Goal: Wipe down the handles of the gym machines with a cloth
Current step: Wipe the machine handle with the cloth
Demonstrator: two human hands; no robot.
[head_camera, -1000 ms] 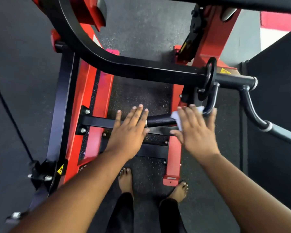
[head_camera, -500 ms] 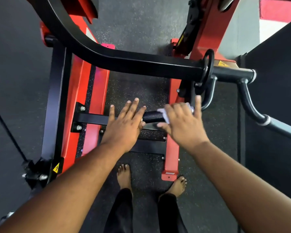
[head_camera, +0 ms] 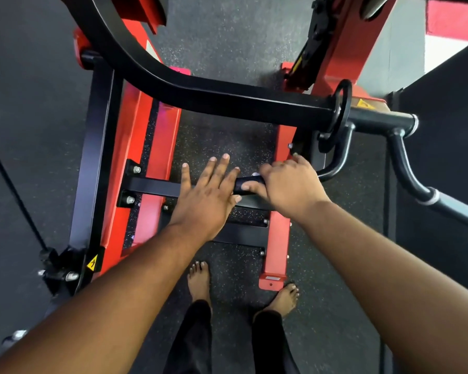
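A black handle grip (head_camera: 246, 182) juts out from a flat black bar (head_camera: 152, 187) on the red and black gym machine. My right hand (head_camera: 287, 184) curls round the grip's right part, with a sliver of white cloth (head_camera: 255, 174) showing under its fingers; most of the cloth is hidden. My left hand (head_camera: 207, 197) lies flat with straight fingers on the bar, just left of the grip, its thumb close to my right fingers.
A thick black curved arm (head_camera: 200, 93) crosses above the hands. To the right a second handle (head_camera: 405, 168) bends down toward a grey grip. Red frame rails (head_camera: 146, 147) flank the speckled rubber floor (head_camera: 227, 141). My bare feet (head_camera: 199, 282) stand below.
My right hand slid left along the grip with the cloth and curled round it, now covering almost all the cloth. My left hand stayed flat on the bar.
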